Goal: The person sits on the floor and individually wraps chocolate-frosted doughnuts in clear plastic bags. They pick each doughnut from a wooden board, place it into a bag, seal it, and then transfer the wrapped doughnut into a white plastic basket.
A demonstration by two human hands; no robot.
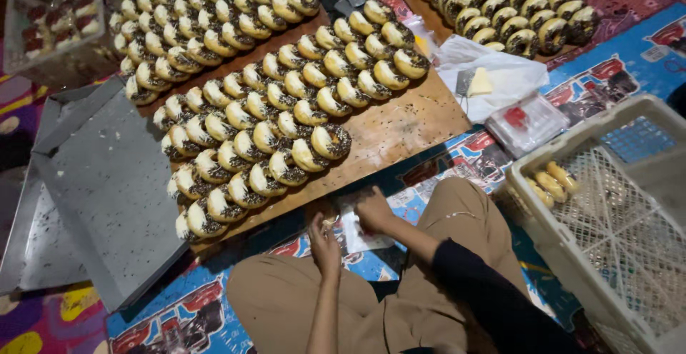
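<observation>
While rows of chocolate-topped doughnuts [286,111] are spread across the wooden board [414,122], a small clear plastic packet [357,229] beside its near edge is pinched by the right hand [373,210]; the left hand [325,240] is curled around a pale morsel [329,220].

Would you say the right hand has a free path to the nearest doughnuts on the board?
Probably yes. The right hand is at a small clear packet just below the board edge, and nothing lies between it and the nearest doughnuts. It seems busy with the packet, though.
</observation>
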